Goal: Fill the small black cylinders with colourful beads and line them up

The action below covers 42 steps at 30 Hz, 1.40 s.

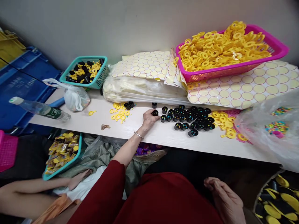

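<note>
My left hand (149, 120), with a bangle on the wrist, is closed around a small black cup (155, 113) on the white bench. To its right stand many black cups (183, 117) in a loose cluster, with small coloured beads inside. Another black cup (154, 105) stands just behind the hand. My right hand (225, 199) hangs below the bench edge near my lap, fingers curled together; whatever they hold, if anything, is hidden. Yellow ring-shaped pieces (226, 123) lie right of the cluster, and more yellow rings (119, 111) lie to the left.
A pink basket (210, 74) of yellow rings rests on sticker sheets (247, 87) at the back. At left are a teal basket (100, 74), a plastic bag (76, 96) and a bottle (42, 109). A bead bag (275, 130) is right. Another person's legs (30, 193) show lower left.
</note>
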Motion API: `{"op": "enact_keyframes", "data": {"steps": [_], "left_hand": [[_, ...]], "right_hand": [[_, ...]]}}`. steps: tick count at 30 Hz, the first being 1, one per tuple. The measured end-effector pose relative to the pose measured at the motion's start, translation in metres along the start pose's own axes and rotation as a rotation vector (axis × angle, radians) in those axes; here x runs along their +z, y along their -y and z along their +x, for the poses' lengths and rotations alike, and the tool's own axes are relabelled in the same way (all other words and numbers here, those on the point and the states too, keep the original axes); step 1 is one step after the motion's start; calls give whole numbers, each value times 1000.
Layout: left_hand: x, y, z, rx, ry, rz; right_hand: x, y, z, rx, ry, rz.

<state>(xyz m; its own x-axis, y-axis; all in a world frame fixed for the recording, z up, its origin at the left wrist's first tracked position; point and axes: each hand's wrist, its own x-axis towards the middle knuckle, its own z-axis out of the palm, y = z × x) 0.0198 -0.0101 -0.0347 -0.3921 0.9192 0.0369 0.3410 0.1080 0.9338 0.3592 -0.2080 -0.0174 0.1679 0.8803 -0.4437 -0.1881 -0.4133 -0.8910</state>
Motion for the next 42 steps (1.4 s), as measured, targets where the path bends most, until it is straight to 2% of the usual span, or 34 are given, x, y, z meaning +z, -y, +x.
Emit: {"op": "enact_keyframes", "data": {"steps": [2,4,9,15,19,21,23,25,29,35,38,42], "left_hand": [[3,0,6,24,47,27],[1,3,11,48,39,34],[-10,5,30,52,-145,159],[-7,-3,51,79,-108,266],[-7,-5,46,100,-91,212],[-7,-6,40,65,-159,182],[-5,-9,33,-16,-258,185],[-1,-15,27,-107,-307,242],[8,-32,23,-186,-224,416],[10,-46,29,-183,-55,517],[9,-43,27,-113,-34,498],[5,-23,14,86,-90,307]], "right_hand": [[2,2,5,8,5,19],[4,5,11,0,1,37],[11,7,21,-11,16,31],[24,0,20,-12,104,-55],[25,-5,22,16,108,-71],[25,-6,25,17,102,-51],[25,-5,28,11,114,-39],[27,-3,30,4,134,-40],[30,3,29,-9,162,-39],[27,1,29,-37,161,-8],[24,-2,31,-38,148,3],[23,-5,33,-27,159,4]]}}
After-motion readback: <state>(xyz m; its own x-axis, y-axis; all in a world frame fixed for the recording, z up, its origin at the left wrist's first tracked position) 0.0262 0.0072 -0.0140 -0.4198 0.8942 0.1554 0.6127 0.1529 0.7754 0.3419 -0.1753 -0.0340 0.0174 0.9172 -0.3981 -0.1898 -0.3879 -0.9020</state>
